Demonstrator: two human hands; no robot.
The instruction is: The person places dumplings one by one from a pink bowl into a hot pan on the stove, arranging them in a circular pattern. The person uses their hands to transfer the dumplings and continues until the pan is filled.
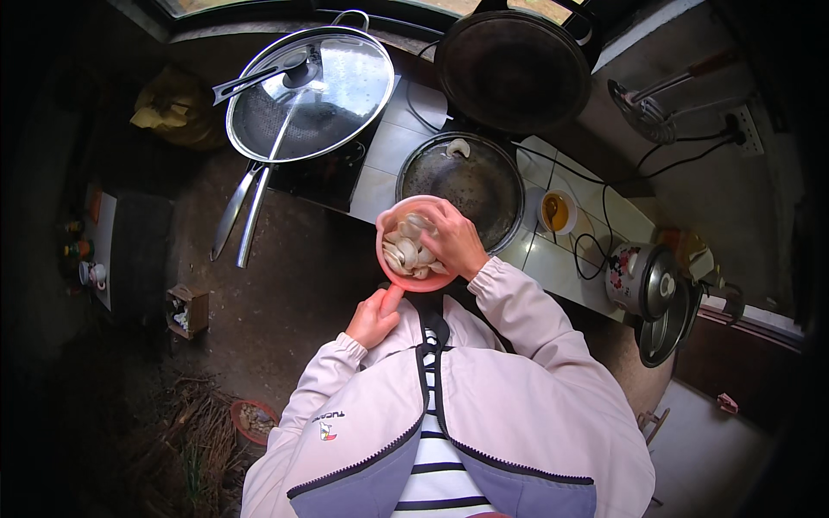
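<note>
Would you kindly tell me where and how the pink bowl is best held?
Probably by its handle, from the near, slightly left side, where the left grip has it. The handle juts toward the wearer, and holding it leaves the bowl's open top free for reaching the dumplings.

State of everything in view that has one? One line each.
Pink bowl, holding white dumplings
Left hand, closed on the bowl's handle
Right hand, inside the bowl, grip unclear
Griddle, open, single dumpling in it
Griddle lid, raised
Glass-lidded pan, covered
Small cup, holding amber liquid
Floral pot, covered
</note>
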